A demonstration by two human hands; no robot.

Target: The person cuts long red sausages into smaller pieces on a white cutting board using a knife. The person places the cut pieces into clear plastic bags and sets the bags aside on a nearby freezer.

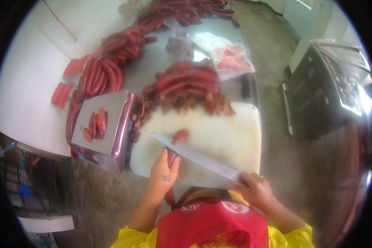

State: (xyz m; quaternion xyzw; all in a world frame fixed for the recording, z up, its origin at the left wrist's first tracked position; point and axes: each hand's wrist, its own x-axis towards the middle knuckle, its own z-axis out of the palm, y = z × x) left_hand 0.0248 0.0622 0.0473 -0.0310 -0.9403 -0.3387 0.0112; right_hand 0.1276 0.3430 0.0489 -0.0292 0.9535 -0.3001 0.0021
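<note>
A red sausage [179, 139] lies on the white cutting board [229, 136]. My left hand [164, 171] pins its near end to the board. My right hand [256, 189] grips the handle of a long knife [196, 156], whose blade crosses over the sausage toward the upper left. Behind the board lies a heap of whole red sausages [186, 80] with a band of cut trimmings [182, 105] along the board's far edge.
A scale [115, 124] with several sausage pieces [96, 124] on its steel pan stands left of the board. More sausages [101, 74] run along the steel table's left side and far end. A clear bag [229, 56] lies at the back right. A dark machine [318, 99] stands right of the table.
</note>
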